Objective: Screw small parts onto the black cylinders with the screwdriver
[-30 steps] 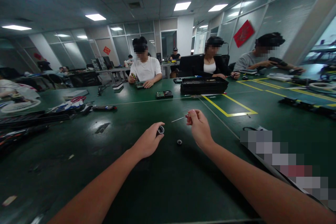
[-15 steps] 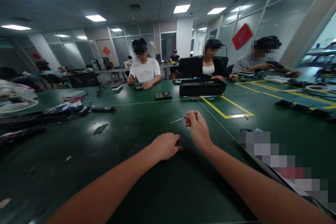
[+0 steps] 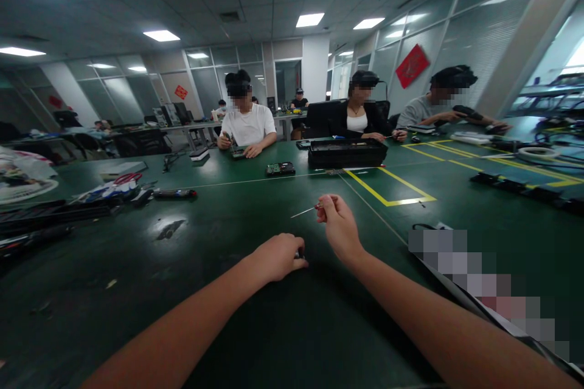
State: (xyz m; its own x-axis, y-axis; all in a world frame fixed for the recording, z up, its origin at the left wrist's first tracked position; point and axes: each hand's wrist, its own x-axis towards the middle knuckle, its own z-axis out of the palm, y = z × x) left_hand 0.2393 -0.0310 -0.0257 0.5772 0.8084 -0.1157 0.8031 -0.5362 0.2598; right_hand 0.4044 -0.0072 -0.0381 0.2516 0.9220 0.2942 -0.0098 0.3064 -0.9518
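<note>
My left hand (image 3: 276,256) rests low on the green table (image 3: 237,219), its fingers curled round a small dark cylindrical part (image 3: 298,253) that peeks out at the fingertips. Just to the right and a little higher, my right hand (image 3: 338,226) pinches a thin screwdriver (image 3: 306,211) with a red handle, its metal shaft pointing left. The two hands are close but apart.
Three people sit across the table, working with their own hands. A black tray (image 3: 347,152) and a circuit board (image 3: 280,168) lie in the middle, yellow tape lines (image 3: 387,194) to the right. Tools and cables (image 3: 114,189) clutter the left side; a blurred patch covers the near right.
My left hand, which held the cylinder up a second ago, moved right and down onto the table, covering the small black piece lying there. The right hand barely shifted.
</note>
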